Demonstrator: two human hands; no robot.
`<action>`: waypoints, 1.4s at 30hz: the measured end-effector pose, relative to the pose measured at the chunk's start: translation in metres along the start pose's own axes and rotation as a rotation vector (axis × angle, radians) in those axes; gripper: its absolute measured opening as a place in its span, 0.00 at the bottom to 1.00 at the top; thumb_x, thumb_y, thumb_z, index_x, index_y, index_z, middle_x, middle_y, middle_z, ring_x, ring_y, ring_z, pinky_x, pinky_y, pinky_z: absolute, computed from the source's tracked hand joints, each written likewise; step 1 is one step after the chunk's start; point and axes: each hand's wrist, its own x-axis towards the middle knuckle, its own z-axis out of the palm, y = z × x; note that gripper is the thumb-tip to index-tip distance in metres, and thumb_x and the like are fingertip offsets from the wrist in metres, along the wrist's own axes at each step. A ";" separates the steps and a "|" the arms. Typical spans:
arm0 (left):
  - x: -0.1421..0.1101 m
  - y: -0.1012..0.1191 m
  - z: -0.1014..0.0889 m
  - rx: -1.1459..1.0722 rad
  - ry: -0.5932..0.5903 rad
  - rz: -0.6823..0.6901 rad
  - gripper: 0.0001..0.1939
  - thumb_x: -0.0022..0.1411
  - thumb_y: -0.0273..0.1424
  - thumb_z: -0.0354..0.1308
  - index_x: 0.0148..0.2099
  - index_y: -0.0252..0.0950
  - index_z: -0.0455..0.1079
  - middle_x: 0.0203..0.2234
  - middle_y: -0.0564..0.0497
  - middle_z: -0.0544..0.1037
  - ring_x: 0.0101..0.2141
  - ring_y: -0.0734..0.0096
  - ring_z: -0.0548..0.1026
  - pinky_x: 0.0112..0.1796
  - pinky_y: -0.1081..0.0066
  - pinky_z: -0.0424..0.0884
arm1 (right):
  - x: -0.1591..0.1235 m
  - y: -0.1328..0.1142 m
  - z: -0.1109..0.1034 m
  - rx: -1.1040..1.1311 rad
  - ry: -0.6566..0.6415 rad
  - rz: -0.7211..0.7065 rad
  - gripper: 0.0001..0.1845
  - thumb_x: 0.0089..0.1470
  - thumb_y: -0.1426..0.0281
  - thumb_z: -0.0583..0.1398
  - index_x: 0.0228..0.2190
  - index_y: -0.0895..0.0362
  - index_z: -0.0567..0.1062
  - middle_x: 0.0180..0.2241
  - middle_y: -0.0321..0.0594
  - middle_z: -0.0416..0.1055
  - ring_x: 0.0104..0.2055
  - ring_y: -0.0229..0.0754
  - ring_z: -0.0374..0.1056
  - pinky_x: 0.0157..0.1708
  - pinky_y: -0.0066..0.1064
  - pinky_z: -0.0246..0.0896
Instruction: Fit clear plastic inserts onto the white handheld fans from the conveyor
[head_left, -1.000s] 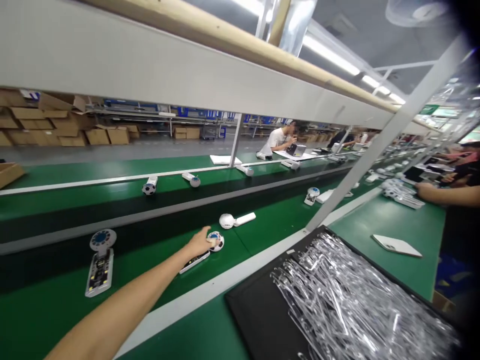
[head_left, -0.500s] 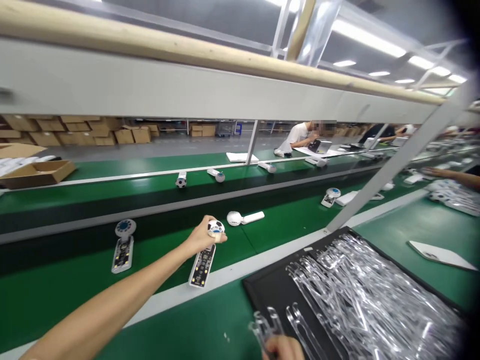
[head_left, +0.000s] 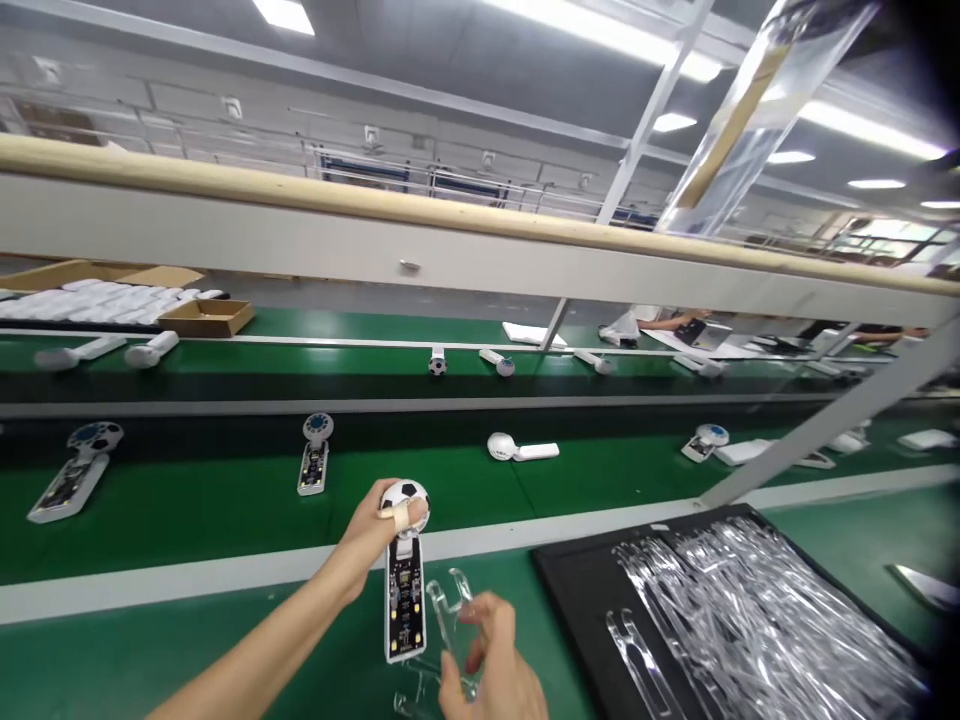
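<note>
My left hand [head_left: 379, 530] grips the football-patterned round head of a white handheld device [head_left: 405, 575], which hangs upright above the near green bench with its circuit board facing me. Just to its right, my right hand [head_left: 491, 665] pinches a clear plastic part [head_left: 448, 615] and holds it beside the device's handle. A black tray [head_left: 570, 605] piled with several more clear plastic parts [head_left: 750, 610] lies at the lower right.
The green conveyor belt [head_left: 225, 500] carries more devices: one with a blue head [head_left: 315, 455], one at the far left [head_left: 71, 475], a white one [head_left: 517, 448]. A slanted grey post [head_left: 825, 425] crosses at right. A cardboard box [head_left: 206, 315] sits at the back left; other people's hands work at the far right.
My left hand lifted the device off the belt and brought it toward me. My right hand rose into view holding a clear plastic part next to it. The camera view swung left.
</note>
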 end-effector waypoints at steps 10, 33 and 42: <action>-0.035 0.009 0.001 -0.042 0.046 0.003 0.29 0.44 0.46 0.63 0.46 0.38 0.64 0.36 0.48 0.75 0.34 0.65 0.72 0.32 0.70 0.66 | 0.010 -0.044 0.022 -0.040 0.147 -0.132 0.21 0.60 0.61 0.47 0.54 0.50 0.58 0.34 0.43 0.64 0.34 0.47 0.66 0.23 0.31 0.64; -0.059 -0.027 0.019 -0.113 0.078 0.063 0.26 0.39 0.43 0.67 0.41 0.36 0.71 0.39 0.46 0.76 0.41 0.58 0.72 0.42 0.66 0.68 | 0.027 -0.028 0.019 0.818 0.125 0.563 0.27 0.56 0.52 0.45 0.25 0.59 0.72 0.24 0.40 0.69 0.28 0.42 0.66 0.28 0.31 0.62; -0.040 -0.029 0.025 -0.101 0.029 0.078 0.23 0.42 0.44 0.64 0.39 0.36 0.71 0.36 0.46 0.76 0.38 0.59 0.73 0.40 0.66 0.69 | 0.046 -0.017 0.018 0.826 0.082 0.601 0.29 0.56 0.51 0.44 0.18 0.56 0.67 0.16 0.35 0.65 0.20 0.38 0.61 0.20 0.28 0.56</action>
